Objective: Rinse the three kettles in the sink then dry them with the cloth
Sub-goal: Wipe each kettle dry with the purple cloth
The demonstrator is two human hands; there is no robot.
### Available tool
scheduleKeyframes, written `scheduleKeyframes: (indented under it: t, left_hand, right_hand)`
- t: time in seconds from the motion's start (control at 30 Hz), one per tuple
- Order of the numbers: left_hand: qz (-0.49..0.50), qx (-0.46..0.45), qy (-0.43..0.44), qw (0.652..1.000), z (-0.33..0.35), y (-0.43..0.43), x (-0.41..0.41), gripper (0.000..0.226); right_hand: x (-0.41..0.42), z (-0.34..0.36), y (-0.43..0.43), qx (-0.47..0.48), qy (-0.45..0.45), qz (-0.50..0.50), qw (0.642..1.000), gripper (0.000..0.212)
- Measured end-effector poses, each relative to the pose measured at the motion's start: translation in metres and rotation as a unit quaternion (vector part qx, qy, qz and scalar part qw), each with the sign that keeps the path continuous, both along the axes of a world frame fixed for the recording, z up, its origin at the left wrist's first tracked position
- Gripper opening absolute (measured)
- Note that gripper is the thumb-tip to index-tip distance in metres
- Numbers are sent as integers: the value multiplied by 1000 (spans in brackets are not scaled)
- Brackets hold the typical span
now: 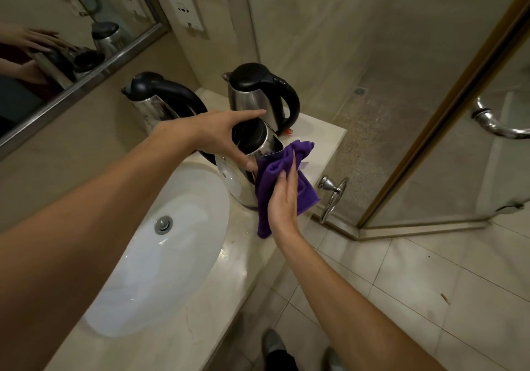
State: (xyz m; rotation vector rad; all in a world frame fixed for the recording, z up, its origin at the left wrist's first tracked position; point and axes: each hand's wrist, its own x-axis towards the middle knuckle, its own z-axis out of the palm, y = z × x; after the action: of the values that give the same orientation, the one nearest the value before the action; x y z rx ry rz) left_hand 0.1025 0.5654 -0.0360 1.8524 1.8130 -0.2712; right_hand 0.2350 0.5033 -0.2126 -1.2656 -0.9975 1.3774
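Observation:
Three steel kettles with black lids and handles stand on the marble counter [324, 138]. The nearest kettle [238, 178] sits at the right rim of the white sink [160, 256]. My left hand [218, 135] grips its top, thumb on the steel side and fingers across the black lid. My right hand [284, 201] presses a purple cloth [289, 169] flat against that kettle's right side with straight fingers. A second kettle [258, 98] stands behind it at the wall. The third kettle [155, 98] stands further left, partly hidden by my left forearm.
A mirror [57, 55] hangs on the left wall and reflects the kettles and hands. A chrome towel ring [332, 195] is fixed on the counter's right end. A glass shower door with a chrome handle [499, 121] stands to the right. Tiled floor lies below.

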Motion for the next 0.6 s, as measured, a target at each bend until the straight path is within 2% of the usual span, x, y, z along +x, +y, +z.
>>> scheduleKeyframes:
  t: [0.1,0.27,0.33,0.43,0.6]
  left_hand:
    - [-13,34,25,999,-1,-4,-1,115]
    - [43,115,52,991,-10,-8,7,117]
    - [66,110,44,991,-11,-7,9,121]
    - [88,94,29,991,-11,-4,13,125]
    - [121,86,50,988,-16,-4,19,126]
  right_hand:
    - [1,-4,7,-2,-8,2,1000,57]
    - [6,9,37,-45,4,5,999,47]
    - [8,12,40,-46,16,10,999,47]
    - [6,12,19,16,-3,4,1000,53]
    - [-6,13,-6,58,5,-21,998,54]
